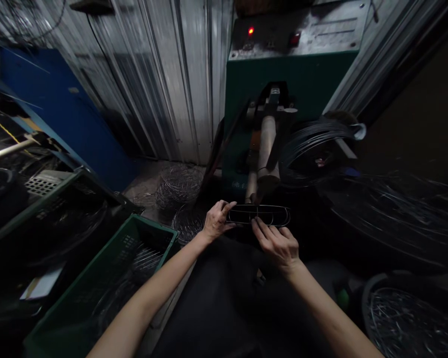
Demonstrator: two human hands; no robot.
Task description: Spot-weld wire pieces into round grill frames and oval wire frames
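Note:
An oval wire frame (283,208) with thinner wires inside it is held level at the lower end of a green machine's (294,74) metal arm (268,144). My left hand (218,219) grips the left end of the frame between thumb and fingers. On the near side, my right hand (278,242) has its fingertips closed on the frame's wires close to the middle. The machine's electrode tip meets the frame just above my right fingertips; dark shadow hides the exact contact. A red lamp (251,31) glows on the machine's panel.
Left of my forearm stands a green crate (168,233) with wire pieces inside. Tangled wire rings (179,186) lie on the floor by the corrugated wall. Coiled wire (313,139) hangs at the machine's right. A round tub (369,298) of small metal pieces is at the lower right.

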